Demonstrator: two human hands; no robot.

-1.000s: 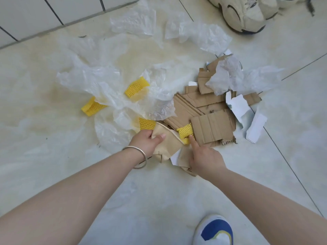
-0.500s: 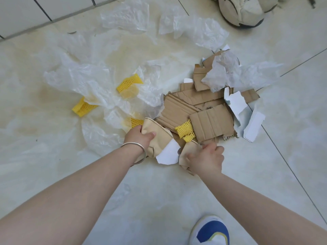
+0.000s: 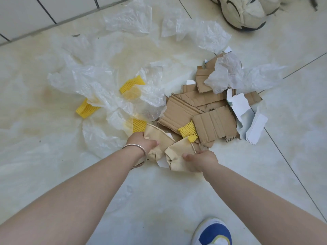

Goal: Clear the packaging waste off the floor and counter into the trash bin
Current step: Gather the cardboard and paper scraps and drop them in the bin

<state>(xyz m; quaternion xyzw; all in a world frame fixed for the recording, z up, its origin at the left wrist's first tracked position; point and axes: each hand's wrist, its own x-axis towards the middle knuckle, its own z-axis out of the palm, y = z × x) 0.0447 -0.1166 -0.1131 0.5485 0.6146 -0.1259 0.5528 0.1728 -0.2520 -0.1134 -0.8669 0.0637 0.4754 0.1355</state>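
Observation:
Packaging waste lies spread on the pale tiled floor. My left hand (image 3: 141, 141), with a metal bangle on the wrist, grips one crushed tan paper cup (image 3: 160, 138). My right hand (image 3: 200, 160) grips a second crushed tan paper cup (image 3: 178, 152) beside it. Just beyond them lies a heap of torn brown cardboard pieces (image 3: 212, 124) with a yellow foam net (image 3: 187, 130) on it. More yellow foam nets (image 3: 131, 84) sit under crumpled clear plastic sheets (image 3: 99, 82) to the left. White card scraps (image 3: 255, 129) lie at the right. No trash bin is in view.
A worn beige sneaker (image 3: 246, 13) sits at the top right. A blue and white shoe (image 3: 212, 232) stands at the bottom edge. A white tiled wall (image 3: 35, 13) borders the floor at the top left. More clear plastic (image 3: 200, 32) lies near the sneaker.
My right hand has pulled back from the cardboard and closed on the second tan cup. Both hands have drawn the two cups together, a little toward me.

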